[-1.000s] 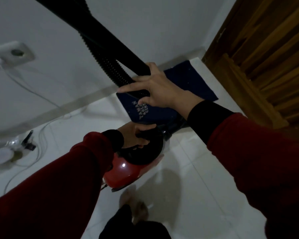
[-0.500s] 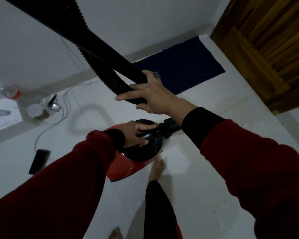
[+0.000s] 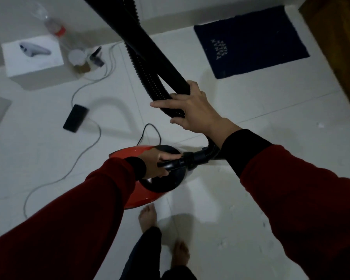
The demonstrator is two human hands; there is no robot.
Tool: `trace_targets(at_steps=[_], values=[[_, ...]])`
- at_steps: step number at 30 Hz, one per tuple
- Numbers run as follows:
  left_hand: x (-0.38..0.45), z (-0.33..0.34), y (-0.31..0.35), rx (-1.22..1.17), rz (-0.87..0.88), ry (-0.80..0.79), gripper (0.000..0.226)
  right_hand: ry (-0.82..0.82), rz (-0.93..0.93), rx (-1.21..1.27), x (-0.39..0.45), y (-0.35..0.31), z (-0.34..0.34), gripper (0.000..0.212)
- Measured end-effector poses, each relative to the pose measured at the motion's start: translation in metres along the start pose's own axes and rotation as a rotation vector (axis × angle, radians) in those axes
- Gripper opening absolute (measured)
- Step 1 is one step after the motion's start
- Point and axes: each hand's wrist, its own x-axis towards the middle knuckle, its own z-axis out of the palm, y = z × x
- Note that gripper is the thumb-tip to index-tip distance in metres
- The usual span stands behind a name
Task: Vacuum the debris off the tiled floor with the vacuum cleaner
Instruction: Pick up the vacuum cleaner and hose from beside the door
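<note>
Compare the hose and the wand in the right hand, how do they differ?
The hose is ribbed; the wand is smooth. The hose curves down under the wrist to the red vacuum; the wand runs straight up out of frame. The hose looks thinner than the wand. Both are black, and the right hand grips them together.

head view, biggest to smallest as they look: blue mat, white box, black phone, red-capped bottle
1. blue mat
2. white box
3. red-capped bottle
4. black phone
Bottle and phone look close; the bottle is blurred and farther away.
</note>
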Motion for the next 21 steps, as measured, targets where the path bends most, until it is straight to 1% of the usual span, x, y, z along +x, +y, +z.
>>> trace_targets(at_steps=[4, 11, 16, 19, 21], values=[[0.001, 0.063, -0.051, -0.056, -0.022, 0.032, 0.068, -0.041, 0.008, 0.063, -0.029, -0.022, 0.059, 0.067], [0.027, 0.147, -0.154, -0.121, -0.028, 0.077, 0.067, -0.203, -0.062, 0.137, -0.067, -0.053, 0.171, 0.07], [0.045, 0.196, -0.223, -0.123, 0.047, 0.17, 0.065, -0.201, -0.07, 0.121, -0.078, -0.077, 0.237, 0.073], [0.053, 0.213, -0.256, -0.093, 0.107, 0.237, 0.064, -0.201, -0.036, 0.093, -0.08, -0.091, 0.269, 0.084], [0.059, 0.218, -0.276, -0.127, 0.169, 0.266, 0.063, -0.207, -0.048, 0.04, -0.079, -0.102, 0.286, 0.085]])
